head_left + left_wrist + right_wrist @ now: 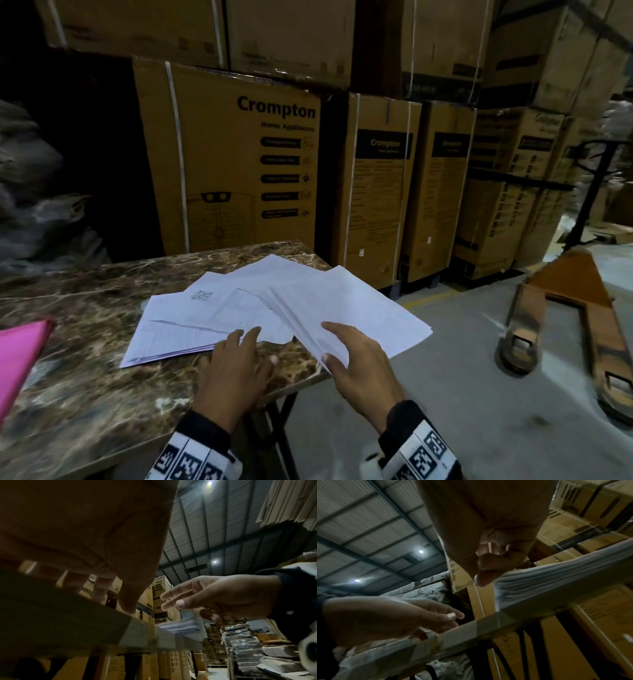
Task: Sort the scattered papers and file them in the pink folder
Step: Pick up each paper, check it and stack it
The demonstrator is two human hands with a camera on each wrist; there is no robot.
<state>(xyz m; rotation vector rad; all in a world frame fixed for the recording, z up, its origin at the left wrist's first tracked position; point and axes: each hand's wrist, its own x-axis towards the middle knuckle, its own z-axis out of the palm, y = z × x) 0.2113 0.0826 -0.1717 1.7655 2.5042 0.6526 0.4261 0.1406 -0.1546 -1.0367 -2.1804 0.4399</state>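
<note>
From the head view, the papers [260, 308] fan across the table [85, 377] at its right edge. The left hand [236, 370] lies flat with straight fingers touching their near edge; the right hand [359, 363] pinches the overhanging stack. The pink folder [19, 356] lies at the left edge, well apart. In the left wrist view, that hand's fingers [102, 586] reach straight over the table edge. In the right wrist view, the thumb [488, 574] presses the stack.
</note>
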